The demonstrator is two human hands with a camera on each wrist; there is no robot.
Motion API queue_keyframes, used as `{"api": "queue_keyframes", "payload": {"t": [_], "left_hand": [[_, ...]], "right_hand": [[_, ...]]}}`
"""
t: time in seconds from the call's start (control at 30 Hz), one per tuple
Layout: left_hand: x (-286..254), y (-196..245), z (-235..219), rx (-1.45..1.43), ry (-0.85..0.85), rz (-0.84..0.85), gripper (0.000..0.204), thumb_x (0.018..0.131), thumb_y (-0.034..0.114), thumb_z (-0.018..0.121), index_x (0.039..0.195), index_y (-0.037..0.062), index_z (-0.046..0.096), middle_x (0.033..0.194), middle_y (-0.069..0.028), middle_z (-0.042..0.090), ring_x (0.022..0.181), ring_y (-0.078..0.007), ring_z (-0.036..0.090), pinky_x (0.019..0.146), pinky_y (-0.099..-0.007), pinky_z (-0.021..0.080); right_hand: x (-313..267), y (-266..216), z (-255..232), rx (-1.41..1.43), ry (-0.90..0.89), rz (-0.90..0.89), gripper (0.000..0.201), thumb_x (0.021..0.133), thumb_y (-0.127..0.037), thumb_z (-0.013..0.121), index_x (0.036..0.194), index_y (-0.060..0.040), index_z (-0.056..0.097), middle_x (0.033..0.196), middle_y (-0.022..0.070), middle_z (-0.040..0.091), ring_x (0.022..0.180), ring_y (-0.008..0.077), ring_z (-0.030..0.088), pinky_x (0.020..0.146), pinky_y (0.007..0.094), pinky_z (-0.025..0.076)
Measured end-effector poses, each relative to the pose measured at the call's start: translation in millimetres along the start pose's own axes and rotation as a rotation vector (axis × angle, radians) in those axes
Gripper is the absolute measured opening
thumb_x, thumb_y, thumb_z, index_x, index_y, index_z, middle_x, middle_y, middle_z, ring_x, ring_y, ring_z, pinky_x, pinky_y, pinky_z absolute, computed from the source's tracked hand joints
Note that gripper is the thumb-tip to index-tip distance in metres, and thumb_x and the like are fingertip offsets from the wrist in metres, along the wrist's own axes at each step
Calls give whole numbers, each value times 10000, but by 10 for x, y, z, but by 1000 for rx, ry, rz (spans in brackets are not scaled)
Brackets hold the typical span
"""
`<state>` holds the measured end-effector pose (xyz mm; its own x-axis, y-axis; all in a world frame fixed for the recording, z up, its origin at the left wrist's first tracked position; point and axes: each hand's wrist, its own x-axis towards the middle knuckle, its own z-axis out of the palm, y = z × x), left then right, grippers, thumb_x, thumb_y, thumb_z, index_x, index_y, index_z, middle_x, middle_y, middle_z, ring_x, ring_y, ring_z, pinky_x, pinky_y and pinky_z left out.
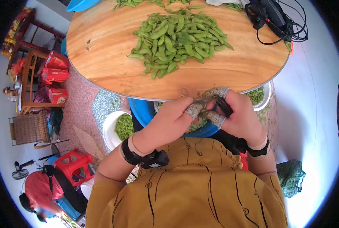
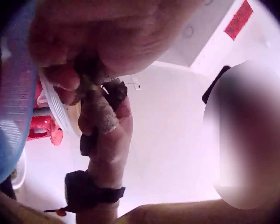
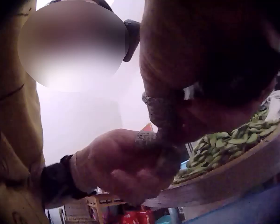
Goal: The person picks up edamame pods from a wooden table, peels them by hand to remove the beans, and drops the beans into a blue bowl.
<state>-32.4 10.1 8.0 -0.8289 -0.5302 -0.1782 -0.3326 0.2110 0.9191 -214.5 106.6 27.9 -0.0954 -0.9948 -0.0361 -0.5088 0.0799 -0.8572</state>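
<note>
Both hands meet just past the table's near edge, above a blue basin [image 1: 139, 110]. Curled fingers of the left hand [image 1: 168, 122] pinch a small green pod [image 2: 89, 85], mostly hidden by the fingertips. The right hand [image 1: 242, 117] grips a dark object [image 1: 223, 106] whose shape is largely covered. Grey knitted sleeves wrap the thumbs and a right finger. In the left wrist view the right hand [image 2: 108, 140] is below the left hand [image 2: 112, 39]; in the right wrist view the left hand [image 3: 123, 161] touches the right hand's fingertips.
Green pods [image 1: 177, 41] are heaped on the round wooden table [image 1: 101, 49]. A black device with cables [image 1: 274, 19] lies at its far right. White tubs of pods [image 1: 109, 129] stand below at both sides. Another person [image 1: 44, 190] sits at lower left beside a red stool [image 1: 76, 163].
</note>
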Motion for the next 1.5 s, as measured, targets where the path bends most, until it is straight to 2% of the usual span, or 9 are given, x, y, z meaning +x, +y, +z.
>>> {"api": "queue_keyframes", "payload": {"t": [0.27,0.37,0.67,0.87,0.93,1.07,1.13,1.27,1.5], "left_hand": [[-120,-21,-114,-602,-77,-305,213,888,16,425,1039,16,577,730,-2,562,557,-48,442,490,-179,340],[-137,-56,-70,-564,35,-139,196,888,9,423,1024,10,565,745,0,557,566,-53,443,508,-183,349],[-124,-154,44,-121,203,46,223,806,-50,455,1003,2,546,809,-22,609,650,-76,519,578,-224,429],[-105,-273,22,434,281,413,123,852,-5,482,950,15,553,746,-28,578,630,-99,521,562,-224,414],[-142,-209,32,-505,25,-99,97,906,55,477,975,36,542,711,-35,544,552,-107,450,516,-214,357],[-145,-301,82,-1256,-146,-267,116,946,128,456,1010,56,521,681,-25,504,506,-87,355,481,-206,286],[-144,-366,109,-1510,-249,-349,157,942,159,469,1051,52,504,660,-13,468,496,-68,321,467,-207,265],[-99,-511,91,-1200,-144,-438,156,940,162,477,1045,52,513,658,-6,462,499,-63,331,462,-208,257],[-148,-408,83,-1149,-145,-474,200,920,168,516,1045,12,529,669,-22,478,496,-77,353,462,-221,258]], "right_hand": [[40,140,199,31,166,-163,360,776,-67,654,1108,-22,524,783,80,618,620,231,599,568,313,480],[-24,27,142,256,-41,211,356,809,-46,583,1148,6,490,828,119,632,676,268,630,607,318,495],[-64,35,233,249,-54,-24,311,811,-45,540,1119,-12,553,840,89,632,623,155,593,563,282,470],[-19,91,243,876,-255,399,228,904,-82,472,1102,-38,577,756,-27,566,543,40,453,464,192,375],[-41,38,232,1038,-256,439,217,932,-105,459,1102,-45,582,743,-55,530,546,15,422,453,172,355],[-104,222,364,799,-223,280,240,881,-85,526,1114,-45,570,765,-15,565,542,96,499,448,250,410],[-91,403,424,-138,114,-524,308,807,-69,586,1114,-48,568,812,87,610,579,252,578,496,349,464],[-169,418,339,-388,-118,-313,352,748,-59,608,1098,-57,572,794,160,609,652,373,595,561,417,485],[-66,328,324,321,-165,147,249,815,-211,674,942,-12,593,658,129,554,579,213,566,551,327,463]]}}
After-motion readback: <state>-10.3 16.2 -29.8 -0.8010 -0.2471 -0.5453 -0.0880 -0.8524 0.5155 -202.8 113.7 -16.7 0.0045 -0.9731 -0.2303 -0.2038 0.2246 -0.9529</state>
